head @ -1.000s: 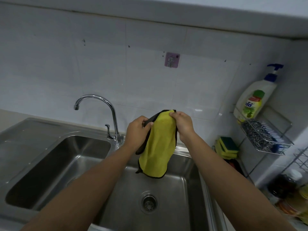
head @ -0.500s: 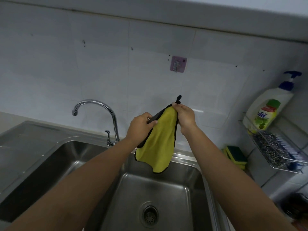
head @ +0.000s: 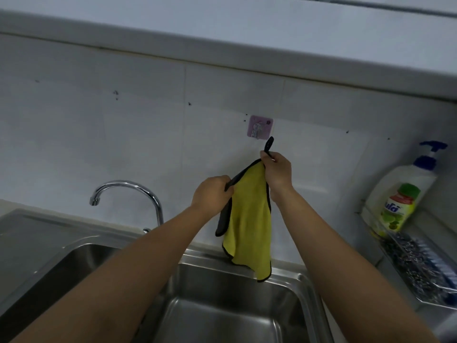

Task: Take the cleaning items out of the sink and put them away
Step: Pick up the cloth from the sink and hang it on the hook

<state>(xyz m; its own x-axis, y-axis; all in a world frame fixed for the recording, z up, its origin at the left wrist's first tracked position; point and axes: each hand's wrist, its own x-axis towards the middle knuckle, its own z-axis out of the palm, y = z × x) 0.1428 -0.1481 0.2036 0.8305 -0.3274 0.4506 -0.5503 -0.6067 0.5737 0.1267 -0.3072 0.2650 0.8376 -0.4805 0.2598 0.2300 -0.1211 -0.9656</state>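
Note:
A yellow cloth with black edging and a grey back hangs over the rear rim of the steel sink. My right hand pinches its top corner, and the cloth's black hanging loop sticks up above my fingers. That loop is just below and right of a purple adhesive wall hook and does not touch it. My left hand grips the cloth's upper left edge, lower than the right hand.
A chrome tap curves over the left basin. At the right, a wire rack on the wall holds a white soap pump bottle, steel wool and a brush. White tiles cover the wall under a ledge.
Both hands have lifted the cloth up toward the wall hook. The right hand has risen higher than the left, and the black loop now stands clear above the fingers.

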